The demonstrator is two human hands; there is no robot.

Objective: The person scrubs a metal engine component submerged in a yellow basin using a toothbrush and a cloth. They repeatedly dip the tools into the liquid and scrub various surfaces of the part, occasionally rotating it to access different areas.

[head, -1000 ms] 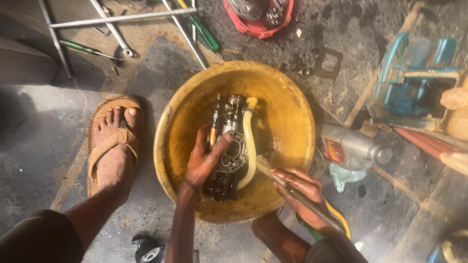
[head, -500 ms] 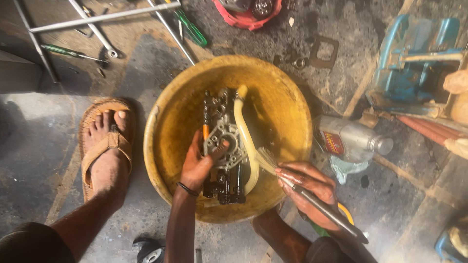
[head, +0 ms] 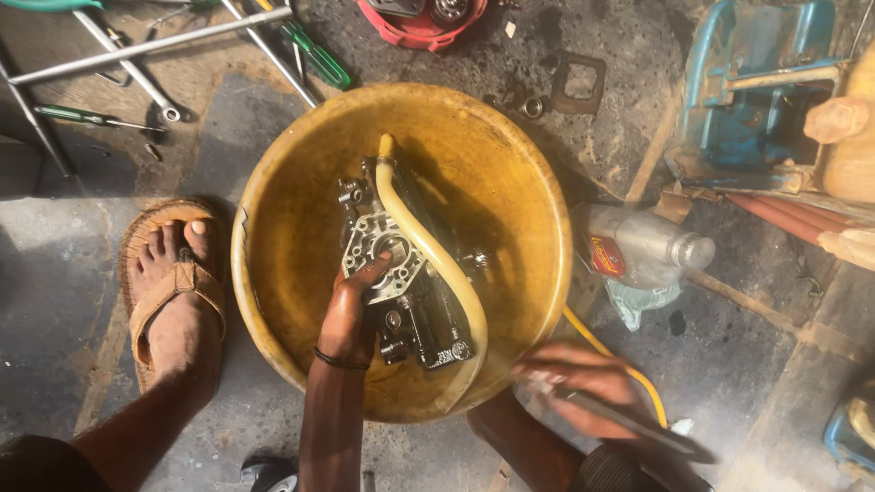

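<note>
Metal engine part (head: 406, 282), greasy and dark with a pale cast-aluminium flange, lying in the middle of a wide round yellow plastic basin (head: 273, 246) with a scuffed, stained wall. Pale yellow rubber hose (head: 433, 260), smooth and curved, draped over the part from the far side down toward the near rim. Left hand (head: 351, 314) gripping the near edge of the flange, fingers curled on the metal, thin dark band at the wrist. Right hand (head: 579, 383), blurred, just outside the basin's near rim, closed around a long dark slim tool (head: 629, 421) with a metal shaft; yellow cord (head: 592, 342) running under it. Beyond the right hand, clear plastic bottle (head: 643, 241) lying on its side on rough, oily concrete. Further out on that side, battered blue metal housing (head: 747, 91). Left of the left hand, bare foot in a brown leather sandal (head: 173, 292) flat on the grey floor. Far beyond the basin, long steel rods and a green-handled screwdriver (head: 314, 55), plus a red round container (head: 419, 23) at the top edge.
</note>
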